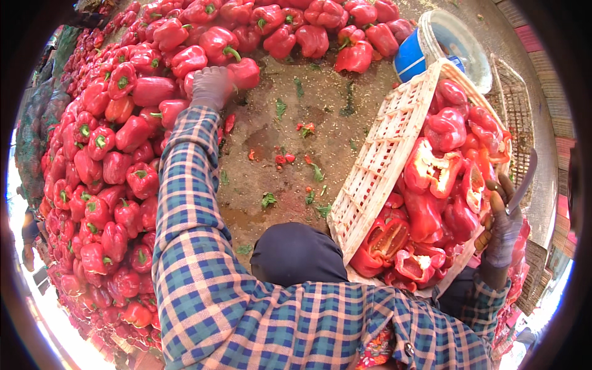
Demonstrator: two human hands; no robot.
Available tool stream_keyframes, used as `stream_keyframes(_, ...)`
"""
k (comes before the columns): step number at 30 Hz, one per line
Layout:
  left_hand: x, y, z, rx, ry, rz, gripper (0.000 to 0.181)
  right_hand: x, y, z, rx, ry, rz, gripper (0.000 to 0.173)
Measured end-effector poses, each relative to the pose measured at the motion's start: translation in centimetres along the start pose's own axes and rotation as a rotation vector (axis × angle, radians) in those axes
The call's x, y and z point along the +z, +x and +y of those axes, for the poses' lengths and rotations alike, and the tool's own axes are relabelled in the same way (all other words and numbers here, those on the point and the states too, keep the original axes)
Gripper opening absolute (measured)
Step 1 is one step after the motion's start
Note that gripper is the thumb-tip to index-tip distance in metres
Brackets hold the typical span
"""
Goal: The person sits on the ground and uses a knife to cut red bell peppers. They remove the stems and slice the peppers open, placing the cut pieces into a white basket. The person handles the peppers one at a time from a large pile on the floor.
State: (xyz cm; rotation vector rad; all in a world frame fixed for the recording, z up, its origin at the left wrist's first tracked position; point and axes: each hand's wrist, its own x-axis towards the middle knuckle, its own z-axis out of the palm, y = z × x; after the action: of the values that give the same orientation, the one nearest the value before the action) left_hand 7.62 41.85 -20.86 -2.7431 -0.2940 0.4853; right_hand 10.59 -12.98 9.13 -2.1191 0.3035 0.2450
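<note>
My left hand (pixel 210 88), in a greyish glove, reaches to the edge of a large heap of red bell peppers (pixel 127 217). Its fingers curl over a red bell pepper (pixel 229 85), mostly hidden and slightly blurred. Beside it lies another whole pepper (pixel 245 74) with a green stem. On the far right, my right hand (pixel 502 222) holds a knife (pixel 525 178), the curved blade pointing up and away. That hand is next to a white plastic crate (pixel 370 171), tilted and filled with red peppers, among them cut-open pieces (pixel 432 169) showing pale insides.
A blue and white bucket (pixel 411 55) leans on its side behind the crate. Another slatted crate (pixel 515 106) stands beyond it. Leaf scraps (pixel 268 200), seeds and red bits dot the brown floor (pixel 259 162). My dark-clothed knee (pixel 298 254) is between my arms. Netted sacks (pixel 44 125) stand far left.
</note>
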Motion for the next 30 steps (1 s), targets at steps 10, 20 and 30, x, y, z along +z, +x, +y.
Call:
stream_keyframes(10,-8.3,-9.8,2.7,-0.364,-1.478,0.365,0.056,3.5,-3.5,-3.8,0.125,0.222,-0.575,0.046)
stream_keyframes(20,-27.6,-17.2,17.2,0.321,-1.996,0.339,0.053,4.9,-3.9,3.9,-0.648,0.271,-0.397,0.041)
stream_keyframes(30,-34.0,-22.1,26.7,0.459,-1.878,0.385,0.041,-0.6,-6.6,9.9,-0.650,0.037,-0.027,0.032)
